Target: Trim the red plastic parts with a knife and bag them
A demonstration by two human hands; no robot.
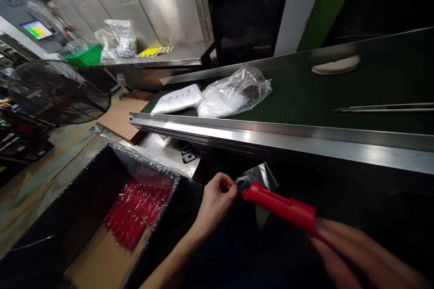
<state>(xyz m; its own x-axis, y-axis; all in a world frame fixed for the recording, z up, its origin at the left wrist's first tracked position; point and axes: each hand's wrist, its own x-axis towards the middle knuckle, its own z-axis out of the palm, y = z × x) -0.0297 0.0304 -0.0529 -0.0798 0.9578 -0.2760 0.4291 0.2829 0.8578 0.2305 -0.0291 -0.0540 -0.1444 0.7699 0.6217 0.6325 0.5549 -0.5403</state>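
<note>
Red plastic tool (281,207) w/ clear, glossy sleeve (258,177) at its tip, sleeve reflecting grey-white. Box (101,257) brown cardboard, lined w/ black film; inside, bright red pieces (137,212) in clear wrap, all same shade. Conveyor belt (305,95) dark green, fine ribbed texture, silver metal rail (271,137) along edge. On belt: white packet (178,99) w/ dark handwriting, clear bag (233,92) w/ white contents & dark patch, cream-white disc (335,65). Bkgd: green crate (84,56), yellow sheet (151,52), black fan grille (54,92), green wall stripe (325,4).
</note>
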